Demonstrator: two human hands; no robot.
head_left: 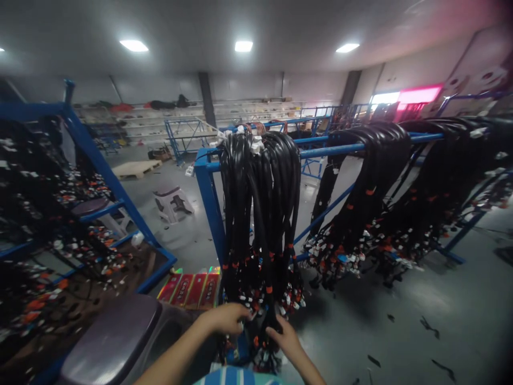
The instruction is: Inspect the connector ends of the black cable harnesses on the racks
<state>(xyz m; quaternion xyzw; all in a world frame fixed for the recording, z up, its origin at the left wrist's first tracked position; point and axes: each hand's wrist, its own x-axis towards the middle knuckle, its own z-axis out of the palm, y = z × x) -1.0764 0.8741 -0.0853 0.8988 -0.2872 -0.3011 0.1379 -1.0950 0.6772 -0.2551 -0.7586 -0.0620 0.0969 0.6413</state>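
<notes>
Black sleeved wire harnesses (260, 203) hang over the end of a blue rack, with orange tape bands and small white, red and orange connectors (286, 302) at their lower ends. Down among these ends, my right hand (286, 337) has its thumb and fingers closed round one black harness branch (271, 315). To its left, my left hand (225, 319) reaches the connectors with its fingers curled in. What those fingertips hold, if anything, is too small to make out.
A blue rack (210, 200) carries more harness bundles (372, 160) along the right. Another blue frame (120, 198) with hanging harnesses stands left. Close by are a plastic stool (116, 337) and red packages (192, 289). Black scraps (430, 326) lie on the floor.
</notes>
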